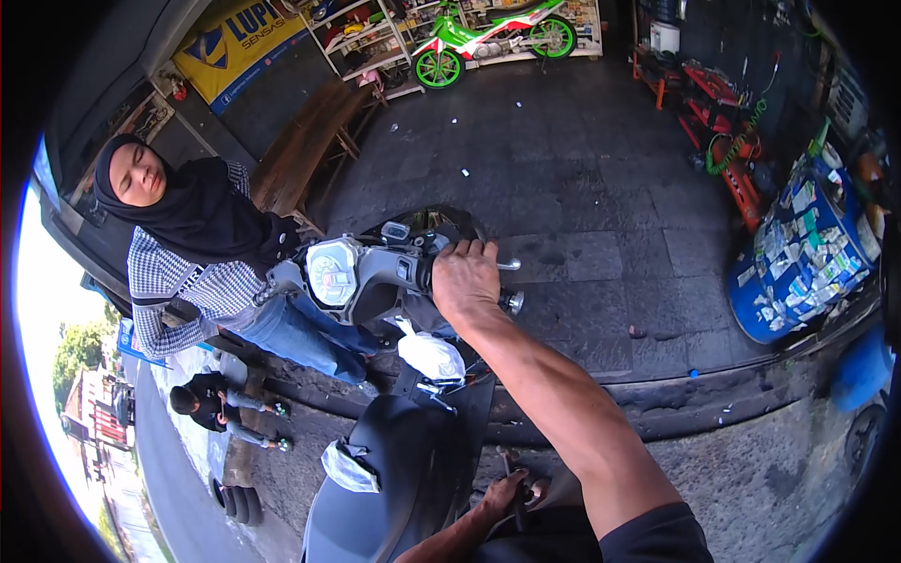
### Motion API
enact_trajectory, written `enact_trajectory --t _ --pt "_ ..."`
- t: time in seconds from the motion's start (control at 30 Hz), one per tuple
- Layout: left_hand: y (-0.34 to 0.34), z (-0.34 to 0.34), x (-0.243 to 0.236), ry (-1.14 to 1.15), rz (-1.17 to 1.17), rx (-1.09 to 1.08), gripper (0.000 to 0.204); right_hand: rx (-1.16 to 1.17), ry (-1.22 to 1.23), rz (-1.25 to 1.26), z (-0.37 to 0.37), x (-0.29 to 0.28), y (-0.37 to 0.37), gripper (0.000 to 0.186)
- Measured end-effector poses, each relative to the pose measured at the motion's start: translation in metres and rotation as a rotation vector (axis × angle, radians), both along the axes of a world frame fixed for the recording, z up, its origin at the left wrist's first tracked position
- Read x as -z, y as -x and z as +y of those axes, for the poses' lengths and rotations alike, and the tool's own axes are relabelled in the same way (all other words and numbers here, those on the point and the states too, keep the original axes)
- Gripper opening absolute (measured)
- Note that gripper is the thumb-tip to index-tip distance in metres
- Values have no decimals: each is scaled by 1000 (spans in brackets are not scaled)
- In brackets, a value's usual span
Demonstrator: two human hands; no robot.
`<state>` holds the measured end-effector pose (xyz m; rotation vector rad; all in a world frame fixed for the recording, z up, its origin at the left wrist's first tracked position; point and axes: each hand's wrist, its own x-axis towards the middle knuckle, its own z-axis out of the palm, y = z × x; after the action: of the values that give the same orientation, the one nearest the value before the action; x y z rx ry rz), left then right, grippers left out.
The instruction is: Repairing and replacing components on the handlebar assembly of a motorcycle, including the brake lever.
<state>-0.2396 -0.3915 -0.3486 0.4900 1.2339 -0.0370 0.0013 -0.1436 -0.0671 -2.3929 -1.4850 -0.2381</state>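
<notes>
My right hand [465,281] is wrapped round the right handlebar grip of a grey and black scooter, beside its brake lever [510,265]. Low in the view, my left hand [507,492] is closed round a dark, slim tool-like thing [522,507], whose kind I cannot make out. The handlebar carries a pale instrument cluster [331,273]. On the scooter's footboard lie a white plastic bag [432,357] and some small metal pieces [437,388]. A crumpled clear-white wrapper [349,467] rests on the dark seat [394,450].
A person in a headscarf and checked top [188,253] stands left of the handlebar; another person [211,403] sits farther off. A wooden bench [305,141], green motorcycle [493,42], red lift equipment [723,131] and sticker-covered blue drum [751,305] surround the tiled floor. A step edge [657,394] runs crosswise.
</notes>
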Motion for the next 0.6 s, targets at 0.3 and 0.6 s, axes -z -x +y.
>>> enact_trajectory --t 0.3,0.6 --pt "-9 3 -11 -203 -7 205 30 -98 -63 -17 1 -2 -7 24" --pt "-21 1 -27 -828 -270 376 38 -37 -26 -71 0 -11 -7 30"
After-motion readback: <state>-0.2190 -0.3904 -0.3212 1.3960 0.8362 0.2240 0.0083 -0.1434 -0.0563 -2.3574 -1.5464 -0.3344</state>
